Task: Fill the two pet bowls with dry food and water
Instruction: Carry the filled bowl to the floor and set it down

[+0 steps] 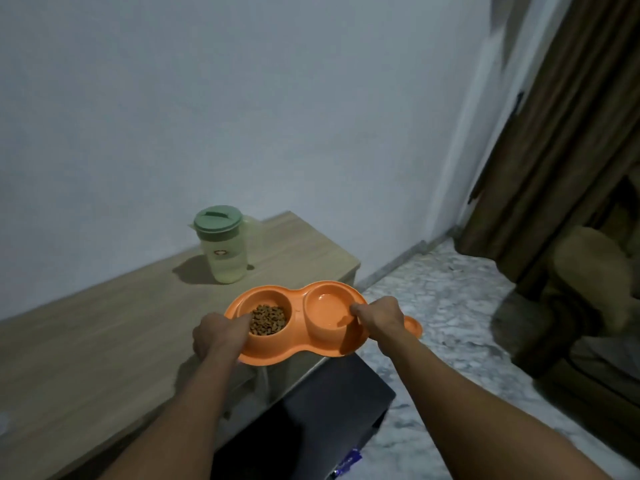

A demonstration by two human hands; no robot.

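Note:
An orange double pet bowl is held in the air over the front right corner of a wooden table. Its left bowl holds brown dry food. The right bowl looks shiny inside, as if it holds water. My left hand grips the bowl's left rim, thumb on top. My right hand grips the right rim, thumb over the edge. A clear water jug with a green lid stands on the table behind the bowl, apart from both hands.
A white wall runs behind the table. A dark box sits on the floor below the bowl. Grey marbled floor spreads to the right, with brown curtains and a brown furry shape at the far right.

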